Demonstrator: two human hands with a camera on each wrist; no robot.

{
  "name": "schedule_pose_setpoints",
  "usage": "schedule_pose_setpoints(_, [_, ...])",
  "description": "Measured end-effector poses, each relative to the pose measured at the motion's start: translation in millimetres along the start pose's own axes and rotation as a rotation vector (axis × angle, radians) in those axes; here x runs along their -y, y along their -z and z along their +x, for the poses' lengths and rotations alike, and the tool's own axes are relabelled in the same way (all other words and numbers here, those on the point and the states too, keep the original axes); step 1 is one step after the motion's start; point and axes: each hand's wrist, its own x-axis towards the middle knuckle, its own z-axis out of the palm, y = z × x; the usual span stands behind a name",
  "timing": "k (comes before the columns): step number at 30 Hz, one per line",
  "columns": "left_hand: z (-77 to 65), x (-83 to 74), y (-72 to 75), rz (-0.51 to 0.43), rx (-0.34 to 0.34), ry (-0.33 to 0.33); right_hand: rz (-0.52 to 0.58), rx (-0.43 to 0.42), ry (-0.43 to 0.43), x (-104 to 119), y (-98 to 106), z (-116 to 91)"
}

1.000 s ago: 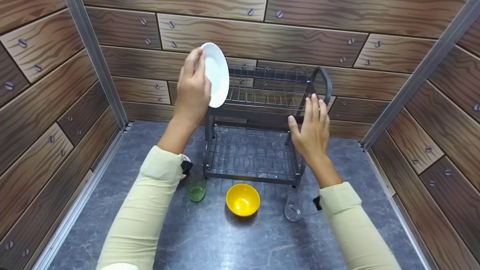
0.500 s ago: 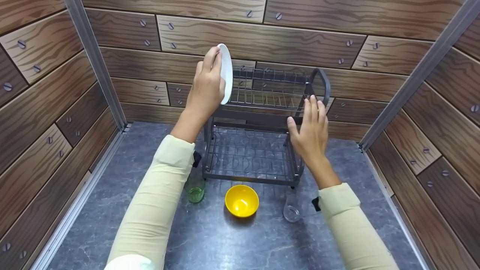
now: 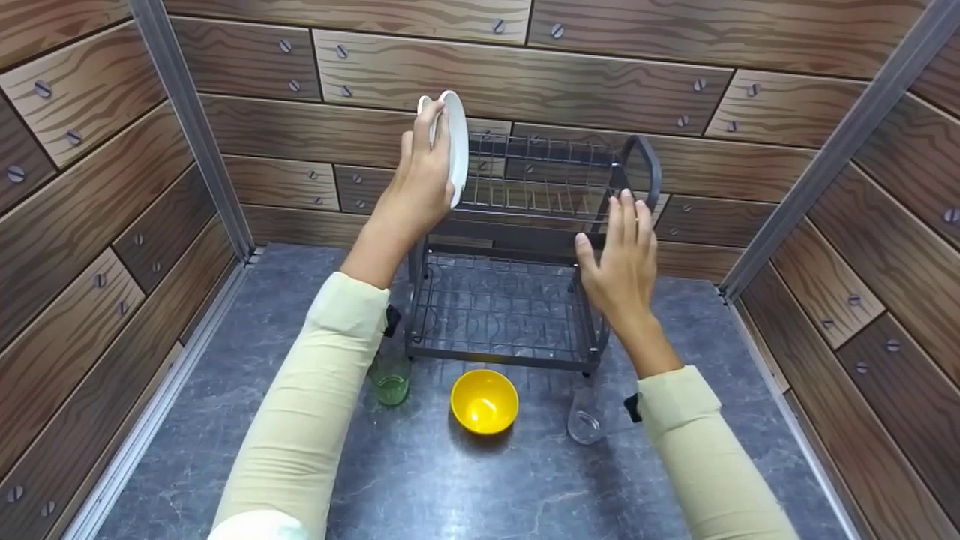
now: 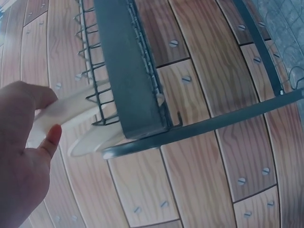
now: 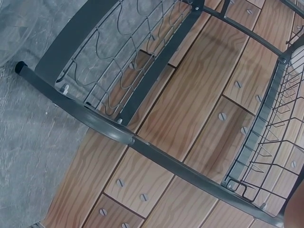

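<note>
My left hand [image 3: 420, 180] pinches a white plate [image 3: 458, 150] that stands on edge at the left end of the upper tier of a black two-tier dish rack [image 3: 517, 234]. In the left wrist view, the thumb [image 4: 51, 138] lies on one side of this plate and the fingers on the other. A second white plate [image 4: 85, 144] leans in the rack close to its end frame. My right hand [image 3: 622, 259] is by the rack's right end, its fingers straight and overlapping the frame there. Only a bit of a finger [image 5: 295, 209] enters the right wrist view.
In front of the rack, a yellow bowl [image 3: 484, 401] sits on the grey marbled floor [image 3: 480, 487]. A green glass [image 3: 392, 386] stands left of it, partly behind the left cuff, and a clear glass [image 3: 585, 424] stands right. Wood-patterned walls [image 3: 450, 64] enclose three sides.
My left hand has moved right toward the rack, and its plate has turned nearly edge-on. A second plate's rim now shows left of the fingers. The right hand has stayed put.
</note>
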Motion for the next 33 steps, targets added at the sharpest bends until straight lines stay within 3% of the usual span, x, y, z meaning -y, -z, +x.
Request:
schedule_pose_setpoints(3, [0.9,-0.3,-7.1,0.057,-0.027,-0.001,-0.001,-0.004,-0.002,0.5,-0.5,-0.1])
schedule_pose_setpoints(13, [6.3,-5.5,-31.8,0.136,-0.078,0.114,-0.011,0.0,0.007,-1.2,0.2,-1.5])
schedule_pose_setpoints(20, [10.7,-3.0,-42.7,0.248,-0.107,0.098,-0.018,0.011,0.014,-1.2,0.3,-1.3])
schedule_pose_setpoints(33, [13.0,-3.3,-41.9,0.216,-0.049,0.106,-0.014,0.012,0.007,-2.3,0.6,-1.3])
